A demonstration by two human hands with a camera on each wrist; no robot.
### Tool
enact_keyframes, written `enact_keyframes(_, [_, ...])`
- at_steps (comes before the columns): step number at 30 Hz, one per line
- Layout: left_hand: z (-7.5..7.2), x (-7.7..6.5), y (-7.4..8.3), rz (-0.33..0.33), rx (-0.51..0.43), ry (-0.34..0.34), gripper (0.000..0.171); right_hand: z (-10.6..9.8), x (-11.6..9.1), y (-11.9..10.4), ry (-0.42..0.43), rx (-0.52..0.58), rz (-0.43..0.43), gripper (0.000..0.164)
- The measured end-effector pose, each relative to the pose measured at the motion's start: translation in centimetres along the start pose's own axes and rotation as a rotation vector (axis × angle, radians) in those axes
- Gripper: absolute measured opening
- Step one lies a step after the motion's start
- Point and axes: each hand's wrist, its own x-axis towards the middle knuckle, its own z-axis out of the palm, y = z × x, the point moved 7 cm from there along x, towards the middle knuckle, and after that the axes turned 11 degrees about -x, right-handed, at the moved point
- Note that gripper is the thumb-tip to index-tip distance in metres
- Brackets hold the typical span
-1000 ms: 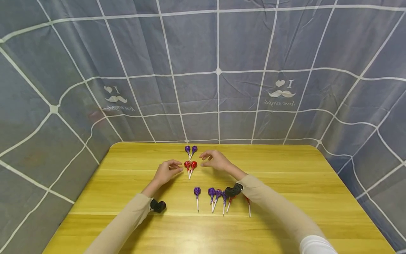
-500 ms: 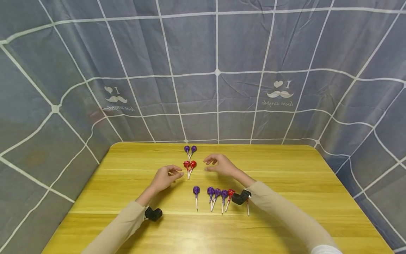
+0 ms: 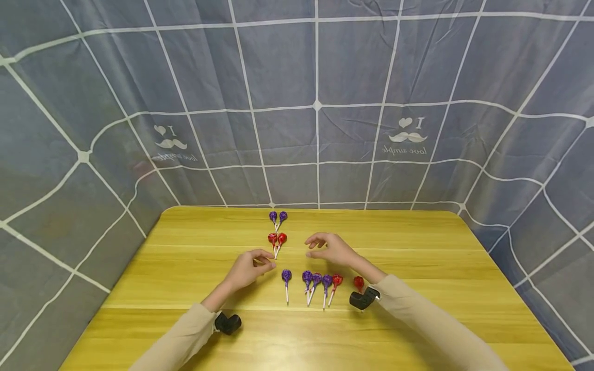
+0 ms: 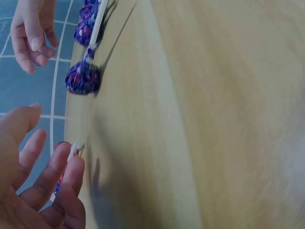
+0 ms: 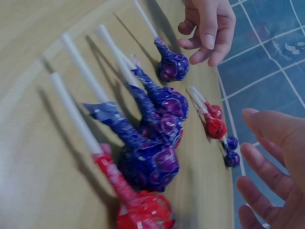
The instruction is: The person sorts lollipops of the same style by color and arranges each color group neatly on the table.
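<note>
Curving loosely, left hand (image 3: 247, 268) and right hand (image 3: 335, 249) hover near red lollipops (image 3: 282, 238)

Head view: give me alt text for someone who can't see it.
A person's left hand and right hand, empty, hover over a wooden table bearing lollipops: a purple pair farthest, then a red pair, then a purple and red row. Gray gridded curtain behind.

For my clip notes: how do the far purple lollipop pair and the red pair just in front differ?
The purple pair has purple wrappers, the red pair red ones. The purple pair lies nearer the far edge of the table than the red pair. Both have white sticks angled into a V.
</note>
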Motion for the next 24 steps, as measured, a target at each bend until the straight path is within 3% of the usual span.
enact_keyframes(24, [2.3, -1.0, 0.4, -0.008, -0.041, -0.023, 0.029, 0.4, -4.3, 2.5, -0.037, 0.068, -0.053, 0.036])
